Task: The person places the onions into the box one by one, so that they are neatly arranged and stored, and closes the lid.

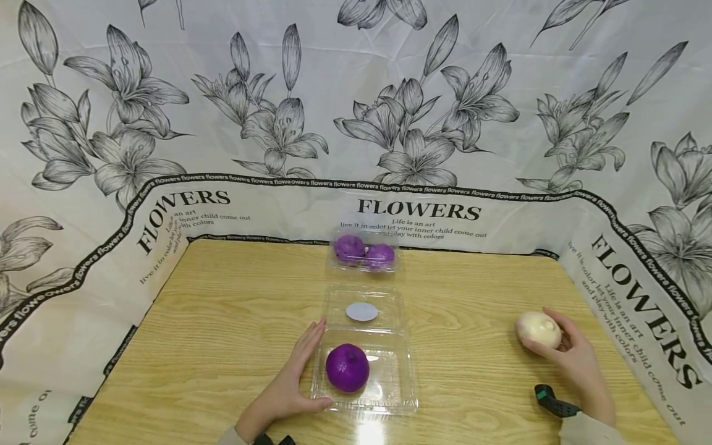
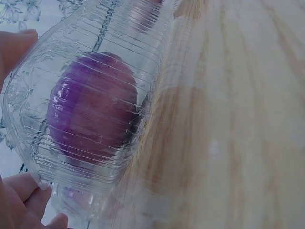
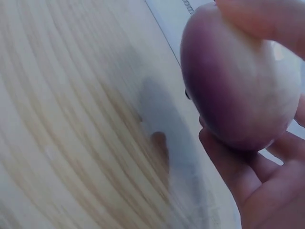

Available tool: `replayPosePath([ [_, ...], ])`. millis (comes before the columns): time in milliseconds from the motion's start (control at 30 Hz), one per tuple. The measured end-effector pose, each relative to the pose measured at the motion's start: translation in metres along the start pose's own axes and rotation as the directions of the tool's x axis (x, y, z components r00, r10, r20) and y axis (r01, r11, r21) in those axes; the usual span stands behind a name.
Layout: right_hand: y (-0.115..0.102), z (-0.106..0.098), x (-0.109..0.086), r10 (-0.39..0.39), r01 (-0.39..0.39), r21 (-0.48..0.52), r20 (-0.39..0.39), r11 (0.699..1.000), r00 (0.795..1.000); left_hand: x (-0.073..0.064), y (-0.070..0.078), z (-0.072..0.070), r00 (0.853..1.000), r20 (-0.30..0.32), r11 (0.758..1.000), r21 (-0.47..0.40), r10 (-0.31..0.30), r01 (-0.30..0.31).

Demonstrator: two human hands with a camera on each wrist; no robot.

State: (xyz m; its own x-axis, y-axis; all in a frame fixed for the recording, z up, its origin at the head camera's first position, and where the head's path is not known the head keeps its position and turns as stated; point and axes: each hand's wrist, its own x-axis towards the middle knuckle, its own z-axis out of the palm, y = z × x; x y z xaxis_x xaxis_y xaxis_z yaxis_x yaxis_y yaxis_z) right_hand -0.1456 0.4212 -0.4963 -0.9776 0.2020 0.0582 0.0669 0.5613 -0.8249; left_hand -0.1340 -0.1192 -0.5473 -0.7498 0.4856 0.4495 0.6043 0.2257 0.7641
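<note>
- At three o'clock from the open plastic clamshell (image 1: 412, 377), well apart from it, the right hand (image 1: 581, 368) grips a round purple-and-white vegetable (image 1: 536, 329) between thumb and fingers.
- At the clamshell's nine o'clock side, the left hand (image 1: 286, 386) touches its edge with fingers extended, thumb near the seven o'clock corner.
- Inside, toward nine o'clock, sits a deep purple vegetable (image 1: 347, 368); the lid (image 1: 392, 309) lies back toward twelve.
- For a secure hold, thumb and fingers probably serve best on opposite flanks, since the skin looks slick.
- Light pressure should steady the thin clamshell without buckling it.
- The right wrist view reveals a broad purple flank; the head view shows mostly the pale end.
- Only the head view shows the white oval label (image 1: 362, 311).
</note>
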Motion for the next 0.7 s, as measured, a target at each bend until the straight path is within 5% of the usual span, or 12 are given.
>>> replayPosePath([
  [200, -0.005, 0.018, 0.006, -0.064, 0.057, 0.146, 0.045, 0.988, 0.997, 0.0, 0.0, 0.0, 1.0, 0.0, 1.0, 0.004, -0.001, 0.001],
  [400, -0.015, 0.036, 0.009, -0.119, 0.083, 0.35, 0.08, 0.933, 0.99, 0.0, 0.001, -0.001, 1.0, -0.003, 1.0, 0.007, 0.0, 0.0],
  [700, -0.024, 0.065, 0.012, -0.229, 0.136, 0.468, 0.149, 0.873, 0.962, 0.0, 0.001, -0.001, 1.0, -0.005, 1.0, 0.003, 0.0, 0.0],
])
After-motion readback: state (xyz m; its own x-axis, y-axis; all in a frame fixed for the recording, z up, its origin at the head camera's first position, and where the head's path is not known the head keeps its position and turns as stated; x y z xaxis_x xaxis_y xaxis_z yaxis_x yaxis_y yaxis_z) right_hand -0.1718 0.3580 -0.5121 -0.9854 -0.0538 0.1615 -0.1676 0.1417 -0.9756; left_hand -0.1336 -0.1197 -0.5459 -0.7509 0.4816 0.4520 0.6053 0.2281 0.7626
